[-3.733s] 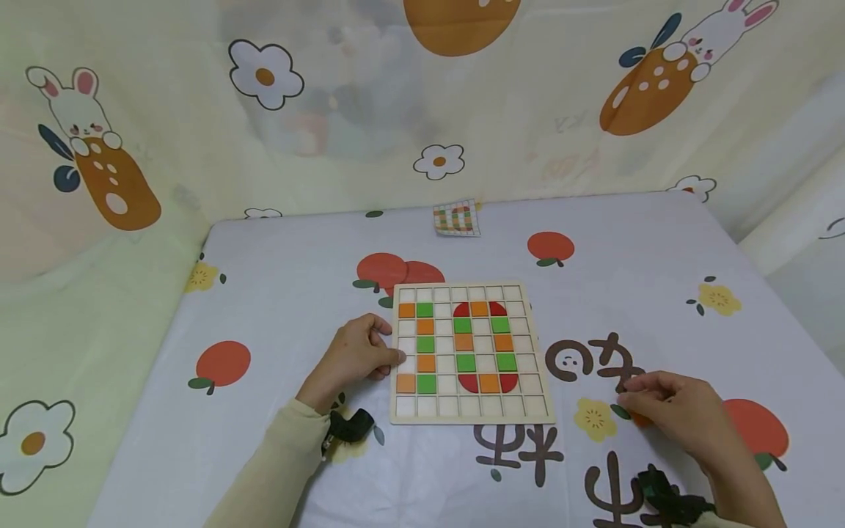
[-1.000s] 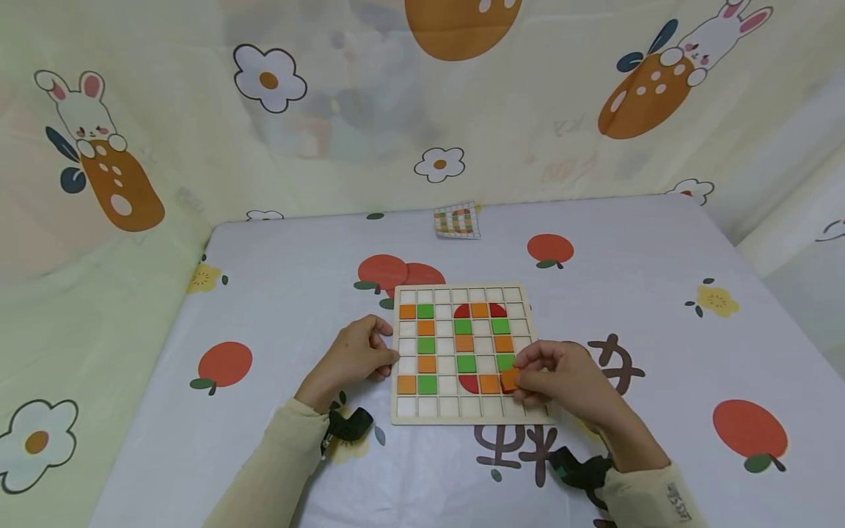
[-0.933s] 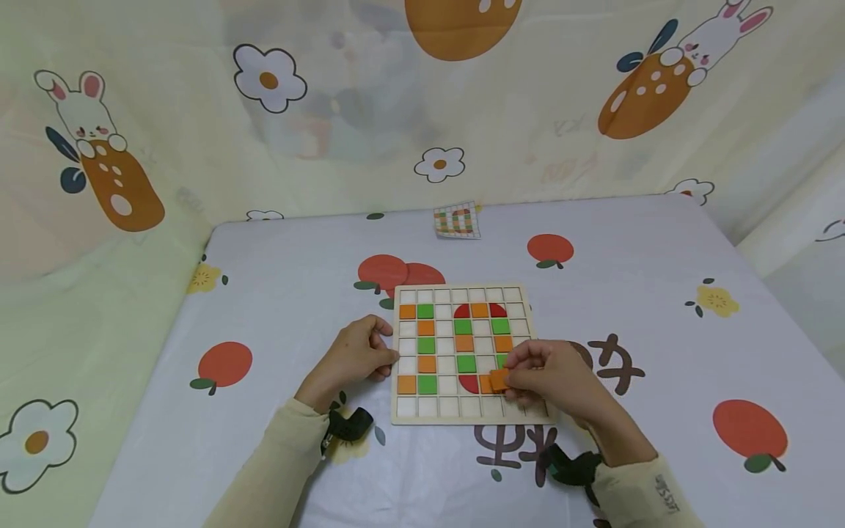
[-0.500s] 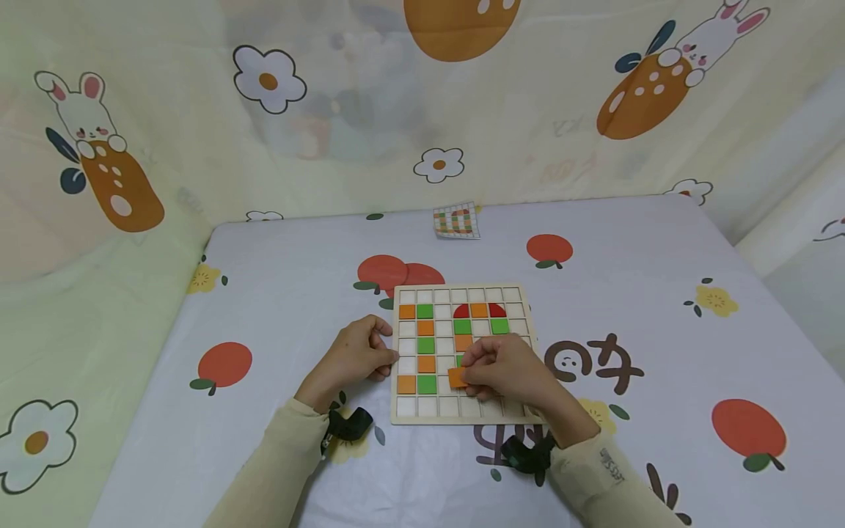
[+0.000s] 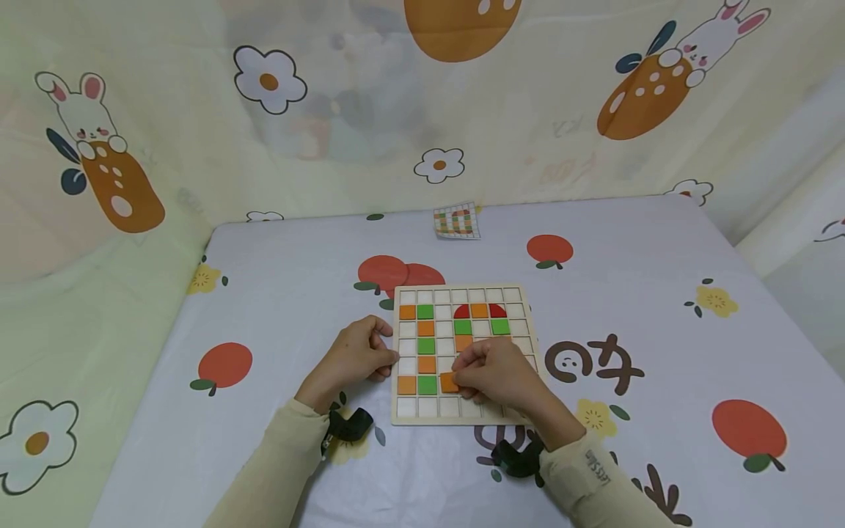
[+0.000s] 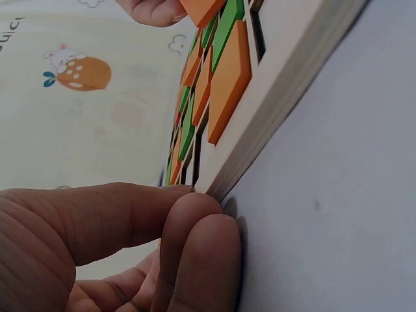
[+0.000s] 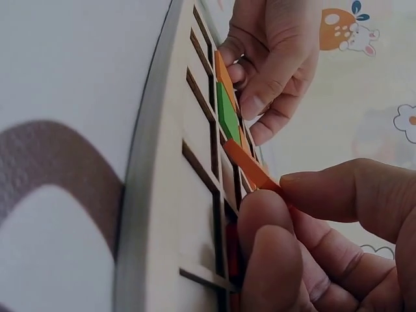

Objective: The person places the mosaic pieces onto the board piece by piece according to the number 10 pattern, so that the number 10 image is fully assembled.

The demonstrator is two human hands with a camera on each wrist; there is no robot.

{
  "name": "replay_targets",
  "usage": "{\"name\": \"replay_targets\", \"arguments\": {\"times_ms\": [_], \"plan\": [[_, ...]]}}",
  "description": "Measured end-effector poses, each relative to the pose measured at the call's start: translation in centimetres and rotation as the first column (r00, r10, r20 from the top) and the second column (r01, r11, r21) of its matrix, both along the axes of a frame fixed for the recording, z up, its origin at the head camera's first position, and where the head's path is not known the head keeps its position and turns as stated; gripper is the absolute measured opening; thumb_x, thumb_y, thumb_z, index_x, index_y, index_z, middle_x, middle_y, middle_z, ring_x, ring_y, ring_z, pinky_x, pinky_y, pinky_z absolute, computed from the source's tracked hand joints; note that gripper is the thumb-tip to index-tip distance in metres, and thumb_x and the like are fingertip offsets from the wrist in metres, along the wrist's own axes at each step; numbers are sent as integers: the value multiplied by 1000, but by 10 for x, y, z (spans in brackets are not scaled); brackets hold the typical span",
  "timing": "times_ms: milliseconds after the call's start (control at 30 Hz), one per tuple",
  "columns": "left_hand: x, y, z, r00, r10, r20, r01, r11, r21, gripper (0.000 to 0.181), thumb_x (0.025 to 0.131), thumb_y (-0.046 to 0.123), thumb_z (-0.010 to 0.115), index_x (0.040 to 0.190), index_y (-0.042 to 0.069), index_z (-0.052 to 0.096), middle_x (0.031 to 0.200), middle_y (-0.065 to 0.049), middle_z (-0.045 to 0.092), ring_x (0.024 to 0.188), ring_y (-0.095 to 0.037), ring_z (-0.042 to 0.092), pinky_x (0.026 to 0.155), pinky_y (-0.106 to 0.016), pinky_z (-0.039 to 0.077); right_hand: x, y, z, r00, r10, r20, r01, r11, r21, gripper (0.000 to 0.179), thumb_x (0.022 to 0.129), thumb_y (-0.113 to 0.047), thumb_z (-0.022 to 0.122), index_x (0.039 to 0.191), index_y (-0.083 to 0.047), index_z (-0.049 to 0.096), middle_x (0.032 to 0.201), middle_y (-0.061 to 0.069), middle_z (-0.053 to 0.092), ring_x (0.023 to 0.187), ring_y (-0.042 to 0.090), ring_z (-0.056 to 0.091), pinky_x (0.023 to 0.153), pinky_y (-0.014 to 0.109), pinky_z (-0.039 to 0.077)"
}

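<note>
A pale wooden grid board [image 5: 407, 408] lies on the table, with orange and green square tiles and red quarter-round tiles set in its cells. My left hand [image 5: 350, 358] holds the board's left edge, thumb at the top rim and curled fingers against the side. Between thumb and fingers, my right hand [image 5: 496, 372] pinches an orange square tile [image 5: 449, 382]. That tile is over the third cell of the second row from the front, right of a green tile [image 5: 428, 385]. In the right wrist view the pinched orange tile [image 7: 250, 164] is tilted, one edge at the cell. My right hand covers several front-right cells.
Behind the board, near the table's back edge, lies a small patterned card [image 5: 456, 221] printed with a similar coloured grid. A white tablecloth [image 5: 297, 271] with printed fruit, flowers and lettering covers the table. A printed curtain [image 5: 370, 132] hangs behind it.
My right hand picked up the orange tile from the table at the right, carried it left across the board and lowered it to the third column. My left hand stays at the board's left edge.
</note>
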State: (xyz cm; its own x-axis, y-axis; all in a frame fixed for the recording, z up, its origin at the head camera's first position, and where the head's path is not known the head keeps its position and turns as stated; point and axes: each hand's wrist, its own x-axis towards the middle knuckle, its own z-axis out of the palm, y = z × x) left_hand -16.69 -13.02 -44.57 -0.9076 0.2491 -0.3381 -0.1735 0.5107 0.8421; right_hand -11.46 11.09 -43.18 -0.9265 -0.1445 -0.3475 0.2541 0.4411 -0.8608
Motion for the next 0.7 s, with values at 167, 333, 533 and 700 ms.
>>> {"name": "replay_targets", "arguments": {"times_ms": [167, 333, 533, 700], "plan": [[0, 0, 0, 1000, -1, -2, 1, 1000, 5, 32, 93, 3, 76, 119, 1, 58, 82, -11, 59, 59, -16, 64, 57, -26, 59, 0, -1, -1, 1000, -10, 1, 10, 1000, 5, 4, 88, -5, 76, 84, -5, 74, 69, 7, 69, 58, 18, 63, 55, 25, 55], [1, 0, 1, 1000, 0, -2, 0, 1000, 12, 32, 93, 2, 76, 119, 1, 58, 82, -11, 59, 59, -16, 64, 57, -26, 59, 2, -1, -2, 1000, -9, -7, 9, 1000, -4, 6, 88, -2, 75, 83, -5, 73, 68, 7, 67, 57, 17, 61, 54, 25, 53], [2, -1, 2, 1000, 4, 5, -4, 1000, 9, 33, 93, 3, 76, 120, 1, 58, 82, -11, 59, 59, -16, 64, 57, -26, 59, 4, -1, -3, 1000, -15, -1, 15, 999, -30, 6, 89, -2, 75, 84, -5, 73, 69, 8, 67, 57, 17, 61, 54, 25, 53], [1, -1, 1, 1000, 4, 4, -4, 1000, 1, 32, 93, 4, 76, 120, 1, 58, 83, -11, 59, 60, -17, 64, 57, -27, 59, 5, -1, -4, 1000, -31, 3, 31, 999, -41, 6, 90, -4, 77, 86, -5, 73, 70, 8, 67, 59, 18, 61, 55, 25, 53]]}}
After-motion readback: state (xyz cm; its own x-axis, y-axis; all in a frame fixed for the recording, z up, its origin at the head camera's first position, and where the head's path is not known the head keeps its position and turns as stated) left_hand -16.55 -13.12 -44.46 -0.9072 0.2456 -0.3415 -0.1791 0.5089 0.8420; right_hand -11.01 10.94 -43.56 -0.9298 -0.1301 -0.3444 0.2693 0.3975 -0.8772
